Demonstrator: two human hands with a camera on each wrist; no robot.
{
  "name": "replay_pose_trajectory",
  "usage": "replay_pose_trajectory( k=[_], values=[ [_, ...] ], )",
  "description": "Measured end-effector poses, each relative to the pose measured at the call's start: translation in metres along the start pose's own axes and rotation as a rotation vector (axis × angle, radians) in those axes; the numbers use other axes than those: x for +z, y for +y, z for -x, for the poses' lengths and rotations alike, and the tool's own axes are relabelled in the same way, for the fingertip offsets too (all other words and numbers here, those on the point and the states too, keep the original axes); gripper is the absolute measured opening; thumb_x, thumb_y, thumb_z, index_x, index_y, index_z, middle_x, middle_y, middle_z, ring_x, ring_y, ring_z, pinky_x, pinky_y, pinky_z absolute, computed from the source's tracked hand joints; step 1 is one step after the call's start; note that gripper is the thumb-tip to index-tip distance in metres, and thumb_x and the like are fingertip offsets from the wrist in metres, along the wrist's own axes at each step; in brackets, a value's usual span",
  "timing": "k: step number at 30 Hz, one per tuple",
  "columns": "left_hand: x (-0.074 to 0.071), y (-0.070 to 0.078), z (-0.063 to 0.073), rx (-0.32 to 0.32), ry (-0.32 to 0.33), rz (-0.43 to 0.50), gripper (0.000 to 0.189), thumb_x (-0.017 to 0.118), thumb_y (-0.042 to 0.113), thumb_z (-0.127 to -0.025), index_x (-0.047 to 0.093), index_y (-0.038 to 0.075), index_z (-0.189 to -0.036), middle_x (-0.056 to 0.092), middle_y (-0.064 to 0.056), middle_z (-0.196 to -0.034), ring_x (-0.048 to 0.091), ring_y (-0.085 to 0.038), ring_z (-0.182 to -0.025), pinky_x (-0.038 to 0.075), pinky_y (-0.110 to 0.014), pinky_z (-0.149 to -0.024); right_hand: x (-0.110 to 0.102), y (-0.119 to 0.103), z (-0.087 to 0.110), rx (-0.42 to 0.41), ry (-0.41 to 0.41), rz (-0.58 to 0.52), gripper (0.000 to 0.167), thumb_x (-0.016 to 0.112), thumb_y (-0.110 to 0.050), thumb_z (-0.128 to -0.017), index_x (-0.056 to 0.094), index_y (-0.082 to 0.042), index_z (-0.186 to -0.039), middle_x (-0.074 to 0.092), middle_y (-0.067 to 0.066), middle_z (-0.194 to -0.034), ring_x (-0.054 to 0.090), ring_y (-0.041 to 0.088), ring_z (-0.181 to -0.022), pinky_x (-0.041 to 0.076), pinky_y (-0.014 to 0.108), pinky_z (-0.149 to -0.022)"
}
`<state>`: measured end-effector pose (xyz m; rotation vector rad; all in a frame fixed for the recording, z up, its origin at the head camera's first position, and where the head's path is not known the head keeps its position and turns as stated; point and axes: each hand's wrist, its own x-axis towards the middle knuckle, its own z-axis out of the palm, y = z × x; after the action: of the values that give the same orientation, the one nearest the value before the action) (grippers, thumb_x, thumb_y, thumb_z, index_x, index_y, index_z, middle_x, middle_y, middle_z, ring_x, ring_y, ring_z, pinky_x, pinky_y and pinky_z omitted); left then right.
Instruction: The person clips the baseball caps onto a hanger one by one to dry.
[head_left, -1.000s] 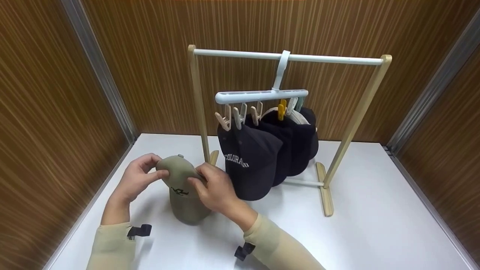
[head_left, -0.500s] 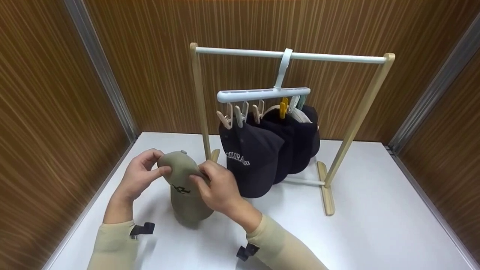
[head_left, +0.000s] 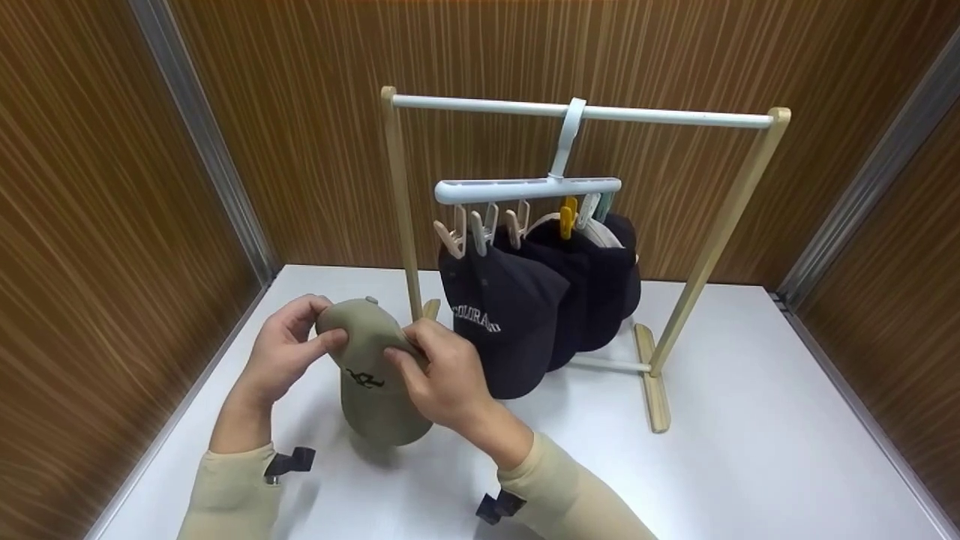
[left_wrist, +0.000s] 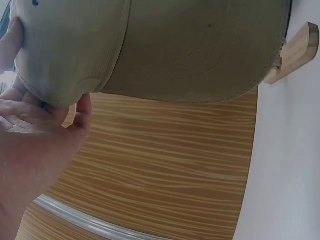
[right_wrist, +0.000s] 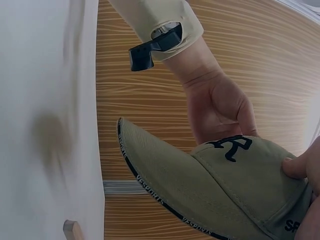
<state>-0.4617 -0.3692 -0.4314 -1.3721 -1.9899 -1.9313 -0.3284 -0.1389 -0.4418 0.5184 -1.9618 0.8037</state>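
Note:
An olive baseball cap (head_left: pixel 375 345) with a dark embroidered mark hangs brim down between my two hands, above the white table. My left hand (head_left: pixel 285 345) pinches its crown on the left side, thumb in front and fingers behind. On the crown's right side my right hand (head_left: pixel 448 371) pinches it, with the thumb on the front. In the right wrist view, white lettering runs along the dark edge of the brim (right_wrist: pixel 165 175). Right beside my right hand hangs a dark cap (head_left: pixel 510 322) lettered "COLORADO", held by clips (head_left: pixel 481 229) on a pale blue hanger (head_left: pixel 495 190).
Several dark caps (head_left: pixel 607 292) hang behind the lettered one, under a yellow clip (head_left: pixel 567 219) and others. The hanger hooks over the white rail of a wooden-legged rack (head_left: pixel 675 114). Wood-grain panels (head_left: pixel 300 135) enclose the white table (head_left: pixel 750 420) at the back and sides.
Both hands and the olive cap between them have shifted slightly up and to the right in the head view. Each hand keeps its hold on the cap.

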Motion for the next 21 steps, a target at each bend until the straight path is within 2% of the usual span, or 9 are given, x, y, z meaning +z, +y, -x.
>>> replay_pose_trajectory(
  k=[6, 14, 21],
  values=[
    [0.007, 0.009, -0.001, 0.047, -0.002, 0.012, 0.022, 0.071, -0.020, -0.097, 0.064, -0.013, -0.116, 0.068, -0.009, -0.105, 0.066, -0.019, -0.102, 0.055, -0.028, -0.095, -0.007, -0.004, -0.003, -0.016, 0.028, -0.003, 0.016, 0.086, -0.009, -0.098, 0.070, -0.007, -0.098, 0.060, 0.001, -0.080, 0.054, 0.012, -0.070, 0.049, 0.030, -0.064],
    [0.019, 0.021, -0.003, 0.122, 0.012, 0.025, 0.020, 0.071, -0.017, -0.100, 0.062, -0.013, -0.118, 0.067, -0.009, -0.107, 0.066, -0.019, -0.104, 0.053, -0.028, -0.101, -0.020, -0.010, -0.007, -0.021, 0.052, -0.008, 0.014, 0.085, -0.008, -0.098, 0.071, -0.005, -0.099, 0.061, 0.002, -0.082, 0.054, 0.013, -0.070, 0.050, 0.030, -0.063],
    [0.026, 0.028, -0.003, 0.146, 0.038, 0.021, 0.020, 0.070, -0.018, -0.100, 0.062, -0.013, -0.117, 0.068, -0.008, -0.107, 0.065, -0.019, -0.103, 0.053, -0.028, -0.101, -0.027, -0.014, -0.009, -0.011, 0.048, 0.003, 0.014, 0.085, -0.008, -0.098, 0.071, -0.006, -0.100, 0.061, 0.001, -0.082, 0.054, 0.012, -0.071, 0.050, 0.030, -0.064]
  ],
)
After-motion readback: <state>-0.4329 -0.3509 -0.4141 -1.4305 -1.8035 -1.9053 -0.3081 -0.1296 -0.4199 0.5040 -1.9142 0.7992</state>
